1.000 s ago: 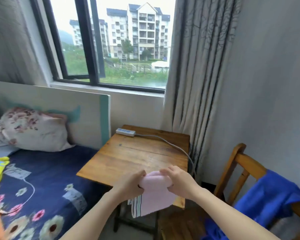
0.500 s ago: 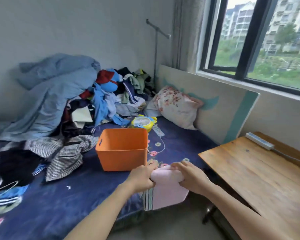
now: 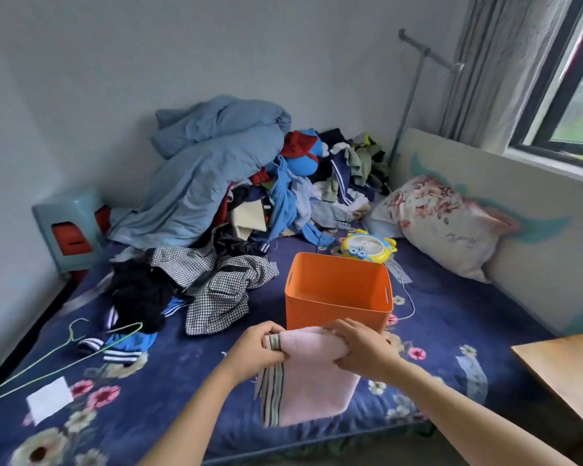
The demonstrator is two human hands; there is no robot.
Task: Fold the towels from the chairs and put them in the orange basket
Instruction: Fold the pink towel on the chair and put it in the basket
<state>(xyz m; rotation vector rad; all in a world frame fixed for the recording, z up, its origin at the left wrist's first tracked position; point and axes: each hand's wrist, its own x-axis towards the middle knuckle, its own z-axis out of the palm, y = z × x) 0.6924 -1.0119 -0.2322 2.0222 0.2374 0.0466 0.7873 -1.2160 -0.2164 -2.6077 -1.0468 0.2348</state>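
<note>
From the head camera, the person is standing at the edge of the bed [image 3: 182, 371] and holding a folded pink towel [image 3: 312, 385] out in front of them. The left hand [image 3: 260, 348] is pinching the striped end of the towel, its fingers curled over the top fold and bunching the layers together. The right hand [image 3: 360, 351] is gripping the other end, its fingers curled down over the fold. I cannot tell where its thumb is lying. Gripped along the top like this, the towel is hanging flat below the hands, so the layers are not slipping apart.

The towel is hanging just in front of the near wall of the orange basket [image 3: 334, 317], its top edge about level with the rim and not yet over it. The basket is sitting upright on the bedspread with its mouth open towards the hands, likely so the towel can go straight in. Its floor is hidden by the near wall. I judge the folding done and the towel ready to be lifted over the rim.

A heap of clothes [image 3: 276, 196] is lying well behind the basket, and a yellow fan [image 3: 367, 247] just beyond it.
</note>
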